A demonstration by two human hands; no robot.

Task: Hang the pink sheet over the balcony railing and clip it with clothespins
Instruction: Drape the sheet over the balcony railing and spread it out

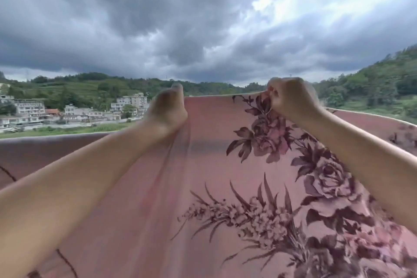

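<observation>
The pink sheet [209, 165], printed with dark roses and leaves, fills the lower half of the head view and is stretched up in front of me. My left hand [168, 110] is blurred and pinches the sheet's top edge near the middle. My right hand [291, 97] is a fist closed on the same edge further right, by a rose print. The stretch of edge between both hands is taut and raised above the parts to either side. The balcony railing is hidden behind the sheet, and no clothespins are in view.
Beyond the sheet lie white buildings [74, 110] at the left, green hills [372, 88] at the right and a heavy grey sky. The floor and anything at my feet are covered by the cloth.
</observation>
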